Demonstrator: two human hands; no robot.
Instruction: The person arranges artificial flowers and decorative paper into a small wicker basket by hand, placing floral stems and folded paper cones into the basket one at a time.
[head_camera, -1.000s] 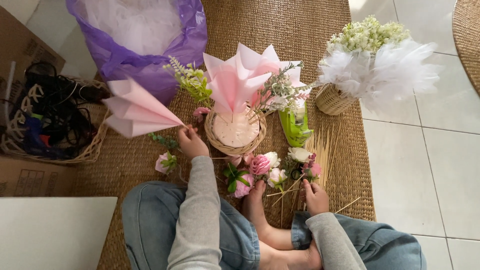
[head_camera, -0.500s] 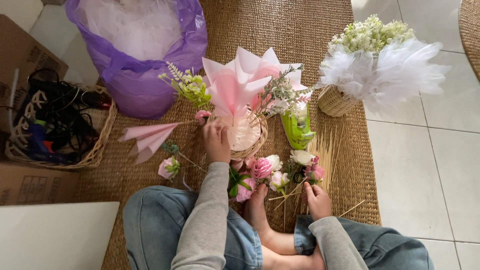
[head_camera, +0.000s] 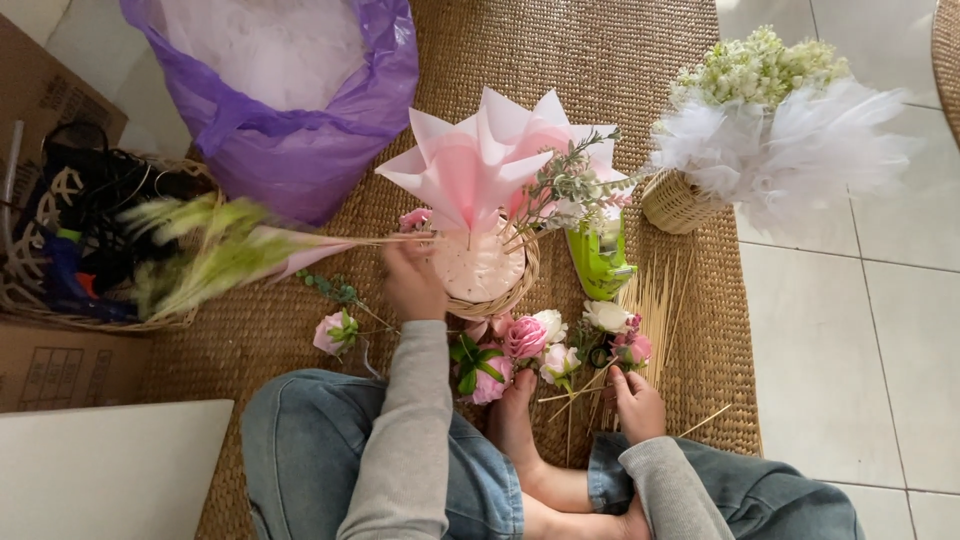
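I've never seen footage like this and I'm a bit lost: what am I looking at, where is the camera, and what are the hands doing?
There is no machine here. One camera sits on a person's head and looks straight down, so you see their own arms, denim-clad legs and a bare foot as they sit on a woven mat.

The left hand holds a bunch of green feathery grass stems beside a small wicker basket with folded pink paper standing in it. The right hand rests among loose pink and white roses and thin wooden sticks.

Around them lie a green glue gun, a purple bag of white filling, a second basket dressed in white netting and pale flowers, and a tray of tools.
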